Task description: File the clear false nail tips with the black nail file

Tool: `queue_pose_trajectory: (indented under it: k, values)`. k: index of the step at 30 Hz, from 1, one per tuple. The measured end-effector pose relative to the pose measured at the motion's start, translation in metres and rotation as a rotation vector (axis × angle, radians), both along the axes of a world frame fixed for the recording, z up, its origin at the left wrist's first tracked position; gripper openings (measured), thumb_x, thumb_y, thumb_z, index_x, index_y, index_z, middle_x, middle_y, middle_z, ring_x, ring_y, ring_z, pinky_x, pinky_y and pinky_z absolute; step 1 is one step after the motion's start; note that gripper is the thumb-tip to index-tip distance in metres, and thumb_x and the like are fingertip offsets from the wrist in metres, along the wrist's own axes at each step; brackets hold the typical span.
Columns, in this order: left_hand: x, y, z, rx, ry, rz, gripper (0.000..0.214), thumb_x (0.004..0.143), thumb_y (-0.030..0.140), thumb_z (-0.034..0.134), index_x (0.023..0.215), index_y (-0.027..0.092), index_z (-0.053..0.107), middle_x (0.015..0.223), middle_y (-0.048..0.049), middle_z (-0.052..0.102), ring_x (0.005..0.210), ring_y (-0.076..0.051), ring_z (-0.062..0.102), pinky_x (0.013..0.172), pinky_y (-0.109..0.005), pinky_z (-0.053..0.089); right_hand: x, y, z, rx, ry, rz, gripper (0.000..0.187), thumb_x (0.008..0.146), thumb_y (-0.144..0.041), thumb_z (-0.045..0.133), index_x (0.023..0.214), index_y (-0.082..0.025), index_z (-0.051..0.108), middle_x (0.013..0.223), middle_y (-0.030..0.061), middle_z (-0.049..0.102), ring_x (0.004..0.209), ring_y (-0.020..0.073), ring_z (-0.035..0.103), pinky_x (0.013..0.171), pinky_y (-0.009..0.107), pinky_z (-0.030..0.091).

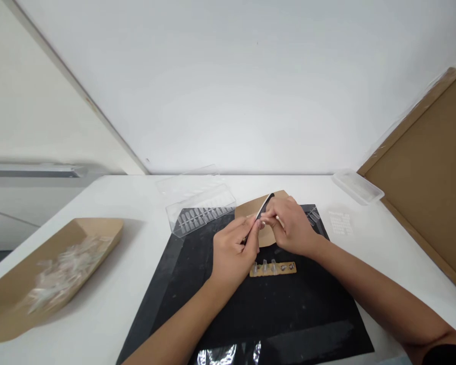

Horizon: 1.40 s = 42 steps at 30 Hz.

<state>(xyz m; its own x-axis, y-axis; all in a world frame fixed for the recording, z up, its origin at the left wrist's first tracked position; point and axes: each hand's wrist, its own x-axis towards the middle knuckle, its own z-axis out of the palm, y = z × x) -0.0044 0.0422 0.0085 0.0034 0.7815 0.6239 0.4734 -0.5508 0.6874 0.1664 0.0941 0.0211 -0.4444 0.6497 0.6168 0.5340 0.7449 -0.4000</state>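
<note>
My left hand is closed around a nail file, a flat black strip with a pale edge, which slants up to the right. Against the file, my right hand is closed in a pinch; its fingertips hide whatever small thing may be between them. Below both hands, a narrow tan strip lies on the black mat. Several clear nail tips stand on its left part, while small metallic spots show at its right end. A brown sheet lies beneath the fingers.
An open clear plastic box with rows of nail tips sits at the back left. To the left, a brown tray holds a heap of clear pieces. A translucent lid or tray lies back right, near a cardboard panel.
</note>
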Motion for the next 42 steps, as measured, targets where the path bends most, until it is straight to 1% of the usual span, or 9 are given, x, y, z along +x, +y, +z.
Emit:
queue_pose_trajectory:
  k: [4,8,11,16,19,23,27,39,42]
  values:
    - [0.0001,0.0013,0.0003,-0.016,-0.002,-0.002,0.034,0.102,0.025,0.061,0.072,0.019,0.075,0.059,0.0010,0.064,0.054,-0.011,0.062,0.054,-0.023,0.047,-0.0006,0.0021,-0.0019,0.025,0.042,-0.115,0.024,0.107,-0.028,0.046,0.083,-0.024,0.044,0.077,0.0012,0.062,0.072,0.0196,0.057,0.076,0.038,0.036]
    - [0.0008,-0.0003,-0.0007,-0.010,-0.012,-0.012,0.030,0.101,0.024,0.061,0.077,0.018,0.077,0.060,0.0008,0.065,0.055,-0.011,0.063,0.055,-0.022,0.048,0.0012,0.0027,-0.0007,0.013,0.013,-0.036,0.023,0.105,-0.026,0.048,0.083,-0.024,0.044,0.077,0.0004,0.062,0.071,0.0190,0.057,0.075,0.037,0.037]
    - [0.0015,-0.0018,-0.0009,-0.015,-0.026,-0.018,0.027,0.101,0.023,0.061,0.081,0.018,0.078,0.062,0.0011,0.066,0.053,-0.010,0.062,0.053,-0.022,0.047,0.0021,0.0038,0.0013,0.037,0.077,-0.112,0.023,0.106,-0.027,0.049,0.083,-0.024,0.046,0.077,0.0005,0.063,0.072,0.0193,0.059,0.077,0.037,0.037]
    - [0.0018,-0.0014,-0.0002,-0.024,-0.031,-0.017,0.033,0.101,0.023,0.062,0.071,0.017,0.075,0.060,0.0010,0.065,0.052,-0.009,0.061,0.051,-0.021,0.046,0.0023,0.0046,0.0015,0.006,0.043,-0.027,0.022,0.105,-0.025,0.049,0.083,-0.023,0.046,0.080,0.0003,0.066,0.074,0.0184,0.060,0.079,0.037,0.036]
    - [0.0012,-0.0008,0.0008,-0.025,-0.021,-0.016,0.034,0.101,0.023,0.062,0.070,0.018,0.075,0.060,0.0009,0.066,0.053,-0.010,0.062,0.051,-0.022,0.046,0.0022,0.0031,0.0011,0.015,0.050,-0.100,0.023,0.106,-0.027,0.048,0.083,-0.023,0.046,0.080,0.0006,0.066,0.073,0.0182,0.060,0.079,0.038,0.035]
    - [0.0001,-0.0012,0.0021,-0.024,-0.010,-0.015,0.040,0.101,0.023,0.061,0.063,0.019,0.071,0.061,0.0009,0.066,0.055,-0.010,0.063,0.052,-0.021,0.047,0.0014,0.0009,0.0018,0.012,-0.018,-0.048,0.024,0.106,-0.028,0.047,0.083,-0.024,0.044,0.076,-0.0004,0.064,0.071,0.0183,0.059,0.075,0.037,0.033]
    - [0.0000,-0.0021,0.0040,-0.016,0.003,-0.008,0.039,0.101,0.025,0.061,0.064,0.019,0.070,0.056,0.0018,0.063,0.051,-0.010,0.060,0.052,-0.022,0.046,0.0004,-0.0003,0.0034,0.037,0.028,-0.163,0.024,0.106,-0.028,0.048,0.083,-0.023,0.046,0.078,-0.0002,0.064,0.069,0.0177,0.058,0.076,0.037,0.032]
    - [-0.0017,0.0025,0.0010,-0.002,0.040,-0.002,0.044,0.102,0.026,0.060,0.059,0.019,0.067,0.056,0.0005,0.063,0.056,-0.012,0.063,0.056,-0.023,0.048,0.0014,0.0034,-0.0039,-0.014,0.011,-0.053,0.022,0.104,-0.026,0.050,0.083,-0.023,0.048,0.080,-0.0003,0.068,0.074,0.0182,0.062,0.079,0.037,0.034]
    - [-0.0008,0.0019,0.0015,-0.012,0.020,-0.002,0.039,0.102,0.027,0.060,0.065,0.019,0.071,0.055,0.0012,0.063,0.055,-0.012,0.063,0.055,-0.023,0.048,0.0010,0.0040,-0.0031,0.003,0.062,-0.140,0.024,0.105,-0.028,0.050,0.082,-0.023,0.048,0.080,0.0002,0.068,0.073,0.0184,0.062,0.081,0.038,0.035]
